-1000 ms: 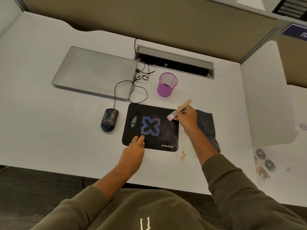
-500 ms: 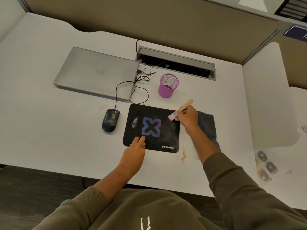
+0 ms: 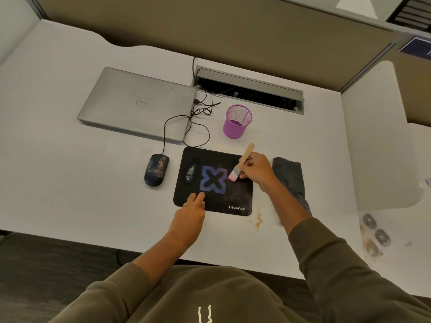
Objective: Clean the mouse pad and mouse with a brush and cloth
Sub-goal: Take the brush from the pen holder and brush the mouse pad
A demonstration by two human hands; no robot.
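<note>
Brushing the mouse pad [image 3: 213, 183]. The right hand [image 3: 255, 170] grasped the brush [image 3: 240, 165], bristles on the pad right of its X emblem; the left hand [image 3: 190, 212], released and flat, pinned the pad's near left corner. Strokes should probably run outward toward an edge. The mouse [image 3: 156, 170] lay left of the pad, the cloth [image 3: 290, 177] right. Legible: "sounce" on the pad; the laptop [image 3: 137, 104] beyond it bore a Dell logo.

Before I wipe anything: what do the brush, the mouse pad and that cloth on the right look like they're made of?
Brush: pale bare-wood handle, metal-looking band, soft pink bristles, probably synthetic. Mouse pad: matte black printed surface, thin with rounded corners, likely fabric over rubber; dusty smears show on it. Cloth: dark grey, folded and soft with no sheen, possibly microfibre.
</note>
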